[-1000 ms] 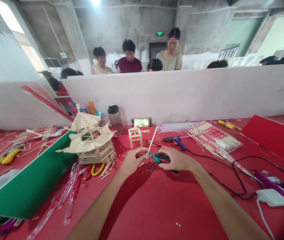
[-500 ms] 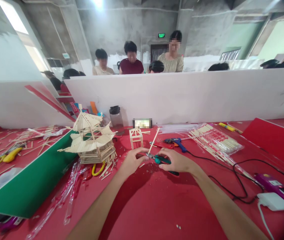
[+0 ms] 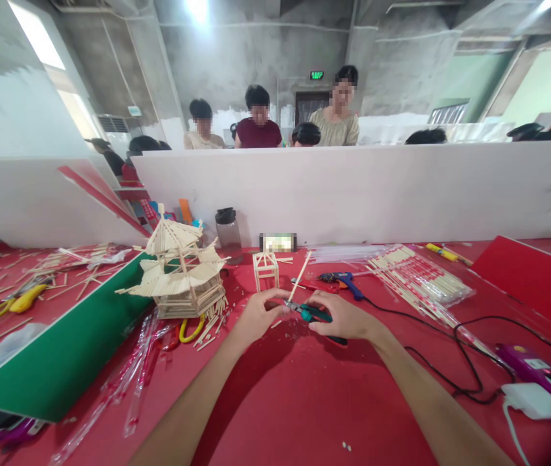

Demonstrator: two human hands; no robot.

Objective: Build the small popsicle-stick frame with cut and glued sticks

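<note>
My right hand (image 3: 337, 314) is closed around the dark green handles of a pair of cutting pliers (image 3: 314, 313). The jaws of the pliers meet the lower end of a thin wooden stick (image 3: 300, 275), which slants up and to the right. My left hand (image 3: 264, 312) pinches that stick's lower end between thumb and fingers, close to the jaws. Just behind my left hand stands a small open frame of wooden sticks (image 3: 266, 270). To its left is a larger tiered pavilion model (image 3: 178, 275) made of the same sticks.
A blue glue gun (image 3: 346, 282) lies behind my right hand, its cord running right. Packed sticks (image 3: 418, 275) are beyond it. A green board (image 3: 68, 346) leans at left near yellow-handled scissors (image 3: 191, 329). A bottle (image 3: 228, 236) stands before the white partition (image 3: 353, 194). People are behind it.
The view has shifted slightly, so the scene sits a little lower. Both hands, the pliers and the stick keep nearly the same pose.
</note>
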